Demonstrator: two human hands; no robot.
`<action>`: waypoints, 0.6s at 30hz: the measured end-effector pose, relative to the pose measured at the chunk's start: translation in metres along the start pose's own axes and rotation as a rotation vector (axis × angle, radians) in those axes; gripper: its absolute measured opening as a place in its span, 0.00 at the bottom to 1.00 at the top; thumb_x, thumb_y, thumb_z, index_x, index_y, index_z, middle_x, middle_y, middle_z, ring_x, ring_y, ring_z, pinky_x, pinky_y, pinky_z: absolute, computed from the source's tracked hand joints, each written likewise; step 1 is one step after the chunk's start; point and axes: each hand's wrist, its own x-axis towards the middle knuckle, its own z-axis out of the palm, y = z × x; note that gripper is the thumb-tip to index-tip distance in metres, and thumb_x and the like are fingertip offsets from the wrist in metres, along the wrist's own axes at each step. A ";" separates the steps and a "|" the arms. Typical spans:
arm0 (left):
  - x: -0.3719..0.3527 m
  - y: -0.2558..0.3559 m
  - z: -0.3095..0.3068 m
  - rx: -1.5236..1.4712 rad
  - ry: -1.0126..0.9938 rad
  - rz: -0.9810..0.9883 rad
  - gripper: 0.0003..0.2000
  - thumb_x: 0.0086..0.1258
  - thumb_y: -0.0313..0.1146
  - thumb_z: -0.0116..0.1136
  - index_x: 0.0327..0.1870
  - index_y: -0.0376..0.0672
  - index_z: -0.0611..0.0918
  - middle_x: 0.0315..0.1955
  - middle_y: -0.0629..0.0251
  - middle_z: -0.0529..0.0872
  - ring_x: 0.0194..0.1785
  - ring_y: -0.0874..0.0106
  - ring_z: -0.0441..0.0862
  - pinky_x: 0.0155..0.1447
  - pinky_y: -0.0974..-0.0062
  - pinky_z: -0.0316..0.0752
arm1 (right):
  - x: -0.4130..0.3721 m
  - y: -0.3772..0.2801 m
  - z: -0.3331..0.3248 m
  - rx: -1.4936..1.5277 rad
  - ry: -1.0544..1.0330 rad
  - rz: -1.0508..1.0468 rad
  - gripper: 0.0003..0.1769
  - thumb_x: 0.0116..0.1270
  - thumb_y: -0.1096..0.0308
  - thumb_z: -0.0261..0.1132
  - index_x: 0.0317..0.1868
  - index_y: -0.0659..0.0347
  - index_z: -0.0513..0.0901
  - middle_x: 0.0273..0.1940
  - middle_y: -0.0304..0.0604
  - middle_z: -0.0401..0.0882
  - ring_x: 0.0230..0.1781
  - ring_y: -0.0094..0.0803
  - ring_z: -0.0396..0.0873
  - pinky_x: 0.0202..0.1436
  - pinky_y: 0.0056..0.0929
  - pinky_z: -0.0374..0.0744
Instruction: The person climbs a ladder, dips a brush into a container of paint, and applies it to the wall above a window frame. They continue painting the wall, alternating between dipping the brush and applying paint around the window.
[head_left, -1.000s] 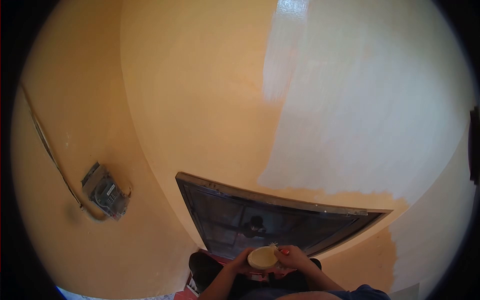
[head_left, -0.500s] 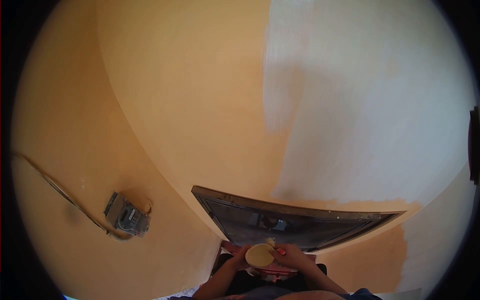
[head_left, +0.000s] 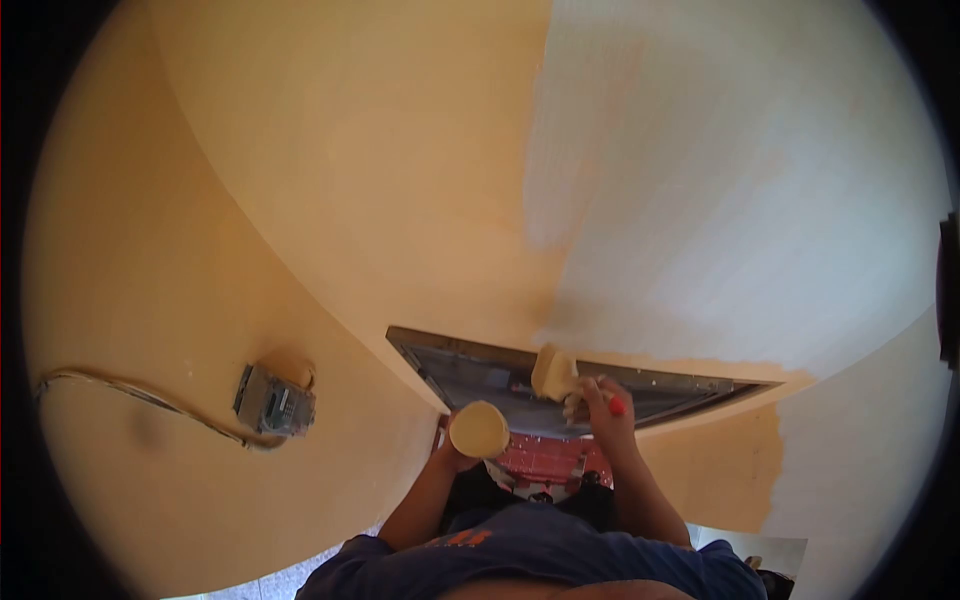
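My left hand (head_left: 457, 454) is wrapped round a round tub of yellowish paint (head_left: 479, 430), held upright near my body. To its right, my right hand (head_left: 600, 402) grips a paintbrush (head_left: 554, 373) with a red handle end. The brush's bristles are covered in yellowish paint and point up toward the wall, in front of the dark framed panel. The wall is orange-yellow paint (head_left: 380, 180) on the left and pale, whitish (head_left: 730, 200) on the right, with an uneven border between them.
A dark framed panel (head_left: 460, 366) sits low on the wall. On the left wall are a grey keypad box (head_left: 273, 402) and a loose cable (head_left: 150, 395). A red speckled surface (head_left: 540, 457) lies below the panel.
The brush has come away from the tub and risen to the right in my right hand. My left hand has moved the tub left and up. The view has shifted, showing more of my shirt.
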 end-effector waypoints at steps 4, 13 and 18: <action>-0.009 0.001 0.002 -0.083 0.100 0.054 0.29 0.64 0.57 0.31 0.51 0.41 0.72 0.46 0.54 0.77 0.51 0.52 0.74 0.54 0.53 0.70 | 0.007 -0.026 0.010 -0.054 0.065 -0.335 0.07 0.61 0.71 0.61 0.33 0.66 0.73 0.23 0.40 0.78 0.21 0.21 0.77 0.24 0.18 0.75; -0.029 -0.004 0.026 0.013 0.268 0.092 0.30 0.65 0.59 0.26 0.49 0.42 0.73 0.44 0.53 0.77 0.48 0.53 0.76 0.51 0.53 0.72 | 0.024 -0.103 0.040 -0.581 0.358 -1.268 0.11 0.51 0.73 0.68 0.30 0.62 0.72 0.22 0.42 0.78 0.18 0.26 0.77 0.22 0.19 0.74; -0.032 -0.017 0.021 -0.004 0.257 0.151 0.28 0.66 0.57 0.29 0.47 0.42 0.74 0.43 0.54 0.78 0.45 0.55 0.77 0.48 0.55 0.74 | 0.051 -0.122 0.057 -0.574 0.484 -1.474 0.14 0.48 0.71 0.70 0.32 0.61 0.72 0.24 0.42 0.78 0.18 0.28 0.77 0.23 0.19 0.74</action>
